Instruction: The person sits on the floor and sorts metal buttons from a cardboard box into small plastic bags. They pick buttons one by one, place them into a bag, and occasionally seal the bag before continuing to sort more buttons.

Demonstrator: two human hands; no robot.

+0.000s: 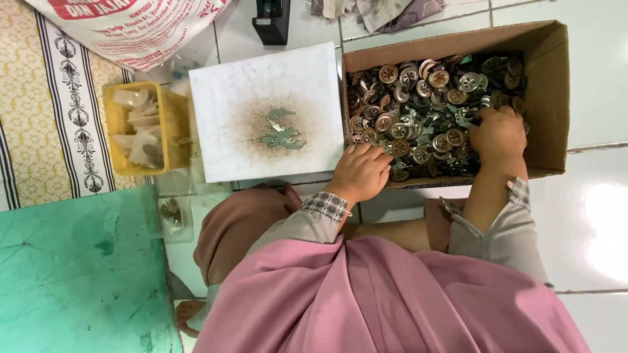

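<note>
A cardboard box (549, 85) on the white tiled floor holds a heap of several round metal discs with cut-out centres (425, 98) mixed with small greenish flat pieces. My left hand (360, 173) rests on the discs at the box's near left corner, fingers curled down into them. My right hand (498, 134) is sunk among the discs at the near right side, fingers bent and hidden in the pile. Whether either hand has pinched a piece cannot be told. Left of the box lies a white board (229, 98) with a rusty stain and a few greenish metal pieces (282, 134).
A yellow plastic tray (114, 131) with small clear bags stands left of the board. A green sheet (72, 274) covers the floor at lower left, beside a patterned mat (39, 104). A printed sack (131, 26) and a black tape dispenser (271, 19) lie farther back.
</note>
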